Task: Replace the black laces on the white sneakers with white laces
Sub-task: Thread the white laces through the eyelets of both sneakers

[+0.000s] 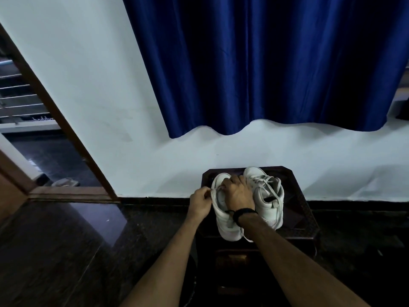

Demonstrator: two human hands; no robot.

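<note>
Two white sneakers stand side by side on a small dark wooden table (303, 220), toes toward the wall. The right sneaker (269, 196) carries white laces through its eyelets. My right hand (238, 193) lies over the tongue of the left sneaker (223, 220), fingers curled on a white lace (218, 189) near the toe end. My left hand (200, 203) pinches the same lace at the shoe's left edge. A loose white lace end (247, 238) hangs off the table's front beside my right wrist. No black laces are visible.
A white wall and a dark blue curtain (265, 63) rise behind the table. At the left a wooden door frame (66, 129) opens onto another room, where a pale shoe (65, 182) lies. Glossy dark floor (66, 240) surrounds the table.
</note>
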